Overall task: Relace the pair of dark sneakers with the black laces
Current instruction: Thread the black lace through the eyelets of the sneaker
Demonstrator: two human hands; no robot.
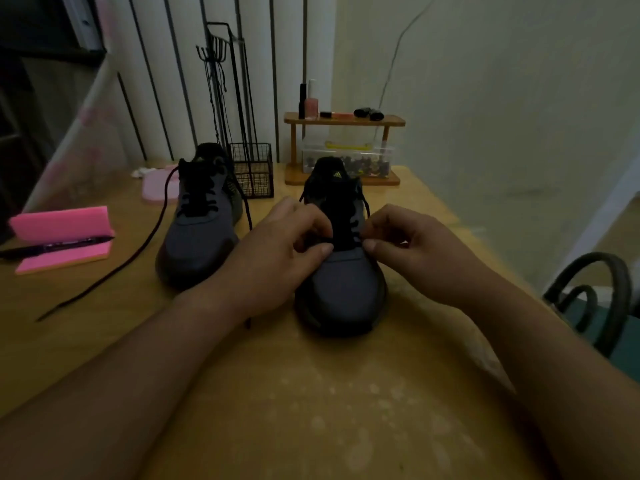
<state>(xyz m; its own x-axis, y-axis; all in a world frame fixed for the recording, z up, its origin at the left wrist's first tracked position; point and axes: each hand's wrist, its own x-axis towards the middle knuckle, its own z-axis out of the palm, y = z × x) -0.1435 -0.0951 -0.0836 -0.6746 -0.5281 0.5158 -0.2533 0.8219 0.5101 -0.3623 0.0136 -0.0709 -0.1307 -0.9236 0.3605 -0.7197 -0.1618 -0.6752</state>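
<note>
Grey-violet mesh with a smooth, rounded toe cap makes up the nearer sneaker [341,289]. It stands toe toward me on the glossy yellow wooden table [311,410], with its black padded tongue rising behind and a small yellow-green logo at the top. On my feed the left hand [277,247] and the right hand [408,244] sit either side of the shoe's throat, level with the lowest eyelets. On each hand the fingers are curled in and the thumb tip is pressed toward the forefinger, pinching the black lace [348,244] where it crosses just above the toe cap. The left hand has it at one edge of the throat and the right hand at the other. The light is dim, so I cannot tell how much lace lies inside each pinch.

The second sneaker [199,237] is made of the same mesh. It stands to the left and a little further back, clear of both hands. Its loose lace [138,252], a thin round cord, trails across the table toward the near left edge.

A pink foam block [62,220] with a black pen [52,249] lying on it sits at far left. A square wire basket [252,174] stands behind the second sneaker. Behind the nearer sneaker is a small wooden shelf [346,120] carrying bottles.
</note>
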